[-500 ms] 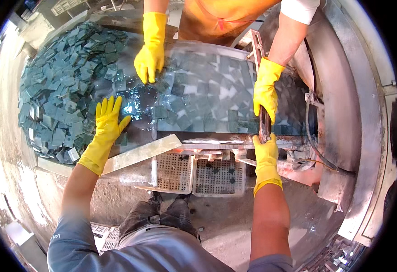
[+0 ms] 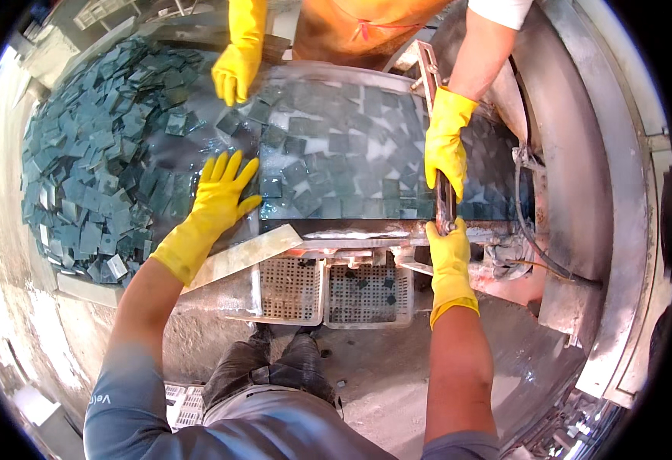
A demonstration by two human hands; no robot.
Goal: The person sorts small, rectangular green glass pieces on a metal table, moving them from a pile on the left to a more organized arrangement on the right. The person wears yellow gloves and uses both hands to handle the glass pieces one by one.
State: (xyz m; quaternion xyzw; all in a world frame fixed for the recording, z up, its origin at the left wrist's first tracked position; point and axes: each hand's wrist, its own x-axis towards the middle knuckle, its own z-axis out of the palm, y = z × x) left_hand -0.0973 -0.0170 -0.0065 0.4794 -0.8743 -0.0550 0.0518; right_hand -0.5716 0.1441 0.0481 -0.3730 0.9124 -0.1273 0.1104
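Both my hands wear yellow rubber gloves. My left hand (image 2: 221, 199) lies flat with fingers spread on the wet table surface, between the big heap of dark grey-green square tiles (image 2: 83, 172) and the pale bed (image 2: 317, 146) strewn with similar tiles. Close to its thumb is a single tile (image 2: 271, 188). My right hand (image 2: 449, 249) is closed round the near end of a metal bar (image 2: 445, 199) that crosses the bed. A co-worker's gloved hand (image 2: 447, 146) grips the same bar farther away. The co-worker's other gloved hand (image 2: 236, 73) hovers near the far edge of the tiles.
A pale strip (image 2: 244, 254) slants along the table's near edge. Two plastic crates (image 2: 291, 290) stand below it, by my feet. A large curved metal housing (image 2: 566, 153) with a dark hose (image 2: 532, 230) borders the right side. The co-worker in an orange apron (image 2: 367, 31) stands opposite.
My left hand has moved right, from beside the heap toward the bed, with tiles now spread behind it. The co-worker's free hand has shifted left and away. My right hand stays on the bar.
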